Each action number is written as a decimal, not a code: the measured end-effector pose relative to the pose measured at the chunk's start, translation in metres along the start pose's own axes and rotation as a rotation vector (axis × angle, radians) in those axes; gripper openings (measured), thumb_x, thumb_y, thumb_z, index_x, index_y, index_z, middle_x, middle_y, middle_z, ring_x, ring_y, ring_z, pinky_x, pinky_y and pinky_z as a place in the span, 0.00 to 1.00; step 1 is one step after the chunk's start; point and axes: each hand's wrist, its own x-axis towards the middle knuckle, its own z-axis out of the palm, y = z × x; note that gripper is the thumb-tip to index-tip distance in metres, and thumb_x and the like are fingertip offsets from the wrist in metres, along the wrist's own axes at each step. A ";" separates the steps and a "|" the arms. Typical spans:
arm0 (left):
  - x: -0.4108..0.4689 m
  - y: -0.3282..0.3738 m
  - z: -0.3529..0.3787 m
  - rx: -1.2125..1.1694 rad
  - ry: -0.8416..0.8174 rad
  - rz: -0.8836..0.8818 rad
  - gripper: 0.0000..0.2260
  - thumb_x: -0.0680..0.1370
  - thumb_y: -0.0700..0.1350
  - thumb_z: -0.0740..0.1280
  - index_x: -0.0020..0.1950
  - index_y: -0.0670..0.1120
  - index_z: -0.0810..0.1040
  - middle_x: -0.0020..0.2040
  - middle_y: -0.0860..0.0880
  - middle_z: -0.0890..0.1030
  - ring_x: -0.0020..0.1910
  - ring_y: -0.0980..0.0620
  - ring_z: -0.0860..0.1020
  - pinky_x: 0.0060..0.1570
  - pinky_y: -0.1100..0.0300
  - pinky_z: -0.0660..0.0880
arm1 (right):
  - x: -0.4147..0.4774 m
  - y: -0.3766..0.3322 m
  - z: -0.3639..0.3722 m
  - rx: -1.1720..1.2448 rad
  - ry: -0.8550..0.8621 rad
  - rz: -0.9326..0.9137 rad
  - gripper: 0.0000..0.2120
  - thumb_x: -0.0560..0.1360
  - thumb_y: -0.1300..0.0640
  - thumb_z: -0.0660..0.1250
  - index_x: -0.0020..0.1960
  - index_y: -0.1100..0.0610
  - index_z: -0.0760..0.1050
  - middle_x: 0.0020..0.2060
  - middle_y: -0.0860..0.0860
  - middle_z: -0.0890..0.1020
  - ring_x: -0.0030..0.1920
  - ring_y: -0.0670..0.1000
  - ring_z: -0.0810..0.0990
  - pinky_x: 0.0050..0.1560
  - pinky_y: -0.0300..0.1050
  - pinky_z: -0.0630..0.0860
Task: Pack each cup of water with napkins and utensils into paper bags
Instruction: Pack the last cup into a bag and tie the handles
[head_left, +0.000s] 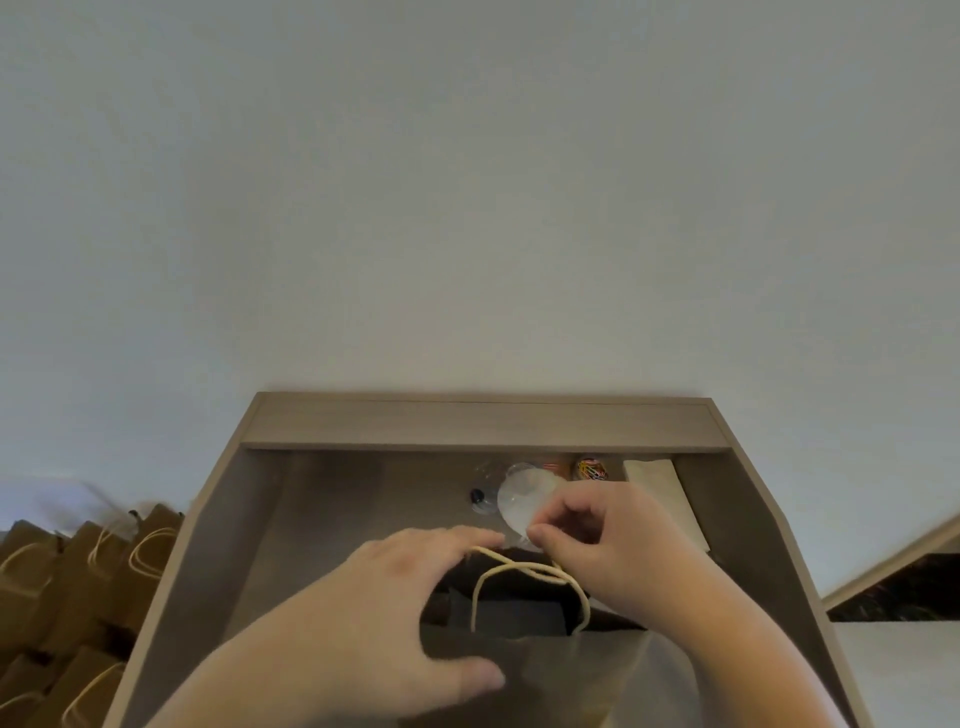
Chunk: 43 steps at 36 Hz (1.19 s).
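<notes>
Fingers (540, 535) of our right hand (613, 540) are pinched on the cup (519, 499), holding it tilted just above the bag (519, 670). Our left hand (384, 597) grips the bag's left rim, fingers spread over the top and thumb down its front, right where the cord handle (519, 571) loops across the open mouth. The bag stands on the desk (322, 499) right in front of us. Behind the bag, at the back of the desk, sit a tub of coloured clips (590, 468) and, further right, some napkins (660, 493). Off the desk's left edge there's a row of more bags (78, 571). Can't tell what's already inside the bag.
</notes>
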 end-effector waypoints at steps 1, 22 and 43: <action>0.001 0.000 0.003 0.018 0.060 0.021 0.37 0.65 0.77 0.70 0.71 0.81 0.58 0.67 0.75 0.70 0.67 0.71 0.65 0.69 0.61 0.63 | 0.000 -0.002 0.000 -0.017 -0.018 0.004 0.05 0.79 0.47 0.74 0.44 0.39 0.84 0.43 0.33 0.85 0.46 0.37 0.84 0.48 0.37 0.81; 0.021 0.004 0.032 0.089 0.407 0.157 0.07 0.78 0.61 0.68 0.52 0.64 0.84 0.44 0.66 0.83 0.47 0.65 0.78 0.52 0.61 0.76 | -0.030 -0.038 -0.002 -0.178 -0.199 -0.001 0.09 0.81 0.47 0.71 0.44 0.35 0.79 0.44 0.32 0.83 0.51 0.34 0.81 0.49 0.27 0.78; 0.023 -0.004 0.039 0.134 0.444 0.193 0.06 0.79 0.62 0.70 0.54 0.65 0.83 0.45 0.66 0.83 0.48 0.63 0.79 0.51 0.61 0.76 | -0.031 -0.052 -0.007 -0.302 -0.257 0.124 0.11 0.81 0.36 0.66 0.55 0.35 0.85 0.48 0.37 0.85 0.52 0.41 0.82 0.53 0.37 0.79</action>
